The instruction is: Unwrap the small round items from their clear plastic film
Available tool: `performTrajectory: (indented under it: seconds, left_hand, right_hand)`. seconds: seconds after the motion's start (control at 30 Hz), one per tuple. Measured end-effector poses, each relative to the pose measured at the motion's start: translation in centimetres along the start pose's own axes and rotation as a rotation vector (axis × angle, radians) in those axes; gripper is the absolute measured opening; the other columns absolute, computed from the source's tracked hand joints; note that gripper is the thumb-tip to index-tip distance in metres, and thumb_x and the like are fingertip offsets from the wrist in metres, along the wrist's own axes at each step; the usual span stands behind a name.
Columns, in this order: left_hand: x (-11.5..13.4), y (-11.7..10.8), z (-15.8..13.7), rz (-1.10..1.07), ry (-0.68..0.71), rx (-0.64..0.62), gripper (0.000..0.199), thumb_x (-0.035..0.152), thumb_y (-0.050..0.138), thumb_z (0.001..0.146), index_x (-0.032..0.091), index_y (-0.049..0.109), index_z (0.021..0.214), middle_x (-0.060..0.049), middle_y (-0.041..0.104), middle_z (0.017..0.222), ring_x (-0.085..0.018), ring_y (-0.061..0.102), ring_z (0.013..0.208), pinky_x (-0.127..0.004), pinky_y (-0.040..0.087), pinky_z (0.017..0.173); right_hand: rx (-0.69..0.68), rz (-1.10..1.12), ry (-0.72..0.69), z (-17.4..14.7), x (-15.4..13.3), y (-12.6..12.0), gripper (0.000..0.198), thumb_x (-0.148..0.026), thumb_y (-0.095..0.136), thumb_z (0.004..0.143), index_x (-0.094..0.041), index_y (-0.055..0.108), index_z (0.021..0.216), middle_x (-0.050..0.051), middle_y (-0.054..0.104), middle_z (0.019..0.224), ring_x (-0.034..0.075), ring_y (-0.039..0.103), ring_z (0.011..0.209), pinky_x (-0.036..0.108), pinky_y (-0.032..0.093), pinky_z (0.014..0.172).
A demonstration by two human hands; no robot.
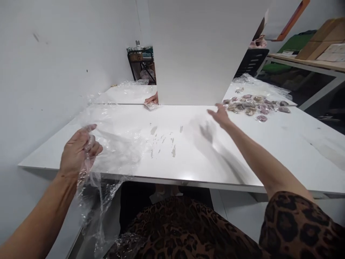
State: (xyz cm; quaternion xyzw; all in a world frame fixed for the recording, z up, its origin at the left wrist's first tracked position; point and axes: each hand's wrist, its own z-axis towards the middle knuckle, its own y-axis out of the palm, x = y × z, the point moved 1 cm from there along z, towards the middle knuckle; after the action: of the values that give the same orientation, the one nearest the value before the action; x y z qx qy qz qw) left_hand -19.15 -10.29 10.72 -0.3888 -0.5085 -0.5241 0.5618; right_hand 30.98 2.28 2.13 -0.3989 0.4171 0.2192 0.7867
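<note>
My left hand (82, 145) is closed around a bunched sheet of clear plastic film (118, 149). The film spreads over the left part of the table and hangs down past its front edge. My right hand (221, 116) is stretched out above the white table (134, 167) with fingers apart, holding nothing. Its fingertips are near the lower right corner of an upright white panel (191, 54). Just right of that hand lies a pile of small clear-wrapped packets (249, 106), pinkish and brownish inside.
Another person's hand (153, 100) rests by the panel's left edge on a small clear wrapper. Grey marks (163, 140) dot the tabletop's middle. More clear plastic (134, 83) lies at the far left. A wall (54, 72) borders the left side. Behind stand a black shelf (141, 59) and chair (250, 61).
</note>
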Motion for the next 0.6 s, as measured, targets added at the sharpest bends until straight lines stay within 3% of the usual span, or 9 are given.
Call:
performTrajectory:
  seconds: [0.07, 0.13, 0.23, 0.3, 0.33, 0.4, 0.5, 0.53, 0.6]
  left_hand:
    - [-0.6, 1.3, -0.8, -0.001, -0.045, -0.042, 0.015, 0.036, 0.077, 0.083, 0.028, 0.078, 0.096, 0.008, 0.034, 0.050, -0.003, 0.032, 0.043, -0.019, 0.033, 0.046]
    - [-1.3, 3.1, -1.9, 0.015, -0.086, -0.146, 0.024, 0.043, 0.077, 0.084, 0.025, 0.078, 0.100, 0.008, 0.036, 0.052, -0.005, 0.034, 0.044, -0.020, 0.034, 0.045]
    - [-2.4, 6.1, -4.0, 0.139, -0.025, -0.511, 0.028, 0.047, 0.069, 0.092, 0.020, 0.075, 0.097, 0.005, 0.046, 0.056, -0.006, 0.038, 0.047, -0.021, 0.033, 0.045]
    - [-2.9, 7.3, -5.2, 0.298, 0.150, -0.751, 0.026, 0.041, 0.061, 0.098, 0.019, 0.073, 0.097, 0.002, 0.058, 0.066, -0.007, 0.045, 0.053, -0.021, 0.037, 0.050]
    - [-3.1, 7.5, -5.5, 0.367, 0.260, -0.790, 0.023, 0.038, 0.058, 0.100, 0.019, 0.071, 0.101, 0.001, 0.060, 0.070, -0.007, 0.046, 0.055, -0.021, 0.039, 0.053]
    - [-3.2, 7.1, -5.6, 0.473, 0.452, -0.677, 0.025, 0.038, 0.064, 0.097, 0.020, 0.066, 0.114, 0.001, 0.062, 0.077, -0.007, 0.048, 0.060, -0.022, 0.042, 0.058]
    - [-3.3, 5.4, -4.7, 0.614, 0.539, -0.406, 0.066, 0.052, 0.083, 0.079, 0.021, 0.056, 0.131, -0.005, 0.065, 0.102, -0.012, 0.054, 0.074, -0.025, 0.047, 0.064]
    - [-3.4, 4.9, -4.2, 0.652, 0.509, -0.424, 0.069, 0.055, 0.084, 0.076, 0.021, 0.058, 0.131, -0.008, 0.065, 0.109, -0.013, 0.055, 0.078, -0.026, 0.048, 0.066]
    - [-3.8, 4.7, -3.2, 0.677, 0.374, -0.611, 0.048, 0.056, 0.076, 0.084, 0.019, 0.067, 0.113, -0.007, 0.067, 0.101, -0.013, 0.056, 0.076, -0.025, 0.045, 0.064]
  right_hand:
    - [-0.329, 0.109, -0.024, -5.8, -1.8, 3.2, 0.069, -0.050, 0.078, 0.080, -0.016, 0.057, 0.137, 0.020, 0.054, 0.144, 0.031, 0.060, 0.119, 0.053, 0.052, 0.102]
    - [-0.672, 0.242, -0.178, -12.2, -4.6, 5.8, 0.085, -0.054, 0.080, 0.079, -0.022, 0.047, 0.151, 0.020, 0.048, 0.151, 0.030, 0.061, 0.120, 0.047, 0.057, 0.093]
    - [-1.032, 0.451, -0.316, -20.1, -9.1, 7.7, 0.111, -0.055, 0.084, 0.078, -0.030, 0.022, 0.165, 0.018, 0.048, 0.152, 0.027, 0.062, 0.117, 0.038, 0.061, 0.078]
    - [-1.171, 0.605, -0.374, -22.8, -11.2, 8.1, 0.095, -0.056, 0.078, 0.085, -0.030, 0.031, 0.163, 0.015, 0.057, 0.141, 0.024, 0.065, 0.109, 0.038, 0.061, 0.082]
    - [-1.211, 0.663, -0.388, -23.4, -11.8, 8.0, 0.081, -0.057, 0.074, 0.089, -0.029, 0.042, 0.157, 0.013, 0.062, 0.134, 0.022, 0.066, 0.105, 0.038, 0.061, 0.085]
    - [-1.215, 0.721, -0.368, -23.4, -12.6, 7.9, 0.053, -0.057, 0.066, 0.095, -0.027, 0.062, 0.138, 0.010, 0.067, 0.122, 0.020, 0.067, 0.100, 0.038, 0.060, 0.088]
    - [-1.083, 0.718, -0.279, -22.2, -13.0, 7.4, 0.039, -0.057, 0.067, 0.094, -0.026, 0.072, 0.116, 0.007, 0.070, 0.113, 0.018, 0.068, 0.093, 0.035, 0.059, 0.082]
    - [-1.040, 0.710, -0.262, -21.7, -13.2, 7.2, 0.038, -0.057, 0.069, 0.093, -0.025, 0.073, 0.113, 0.007, 0.070, 0.112, 0.018, 0.068, 0.092, 0.035, 0.059, 0.081]
    - [-0.995, 0.687, -0.254, -21.1, -13.6, 6.9, 0.039, -0.058, 0.072, 0.090, -0.024, 0.075, 0.109, 0.007, 0.071, 0.110, 0.019, 0.068, 0.092, 0.036, 0.059, 0.081]
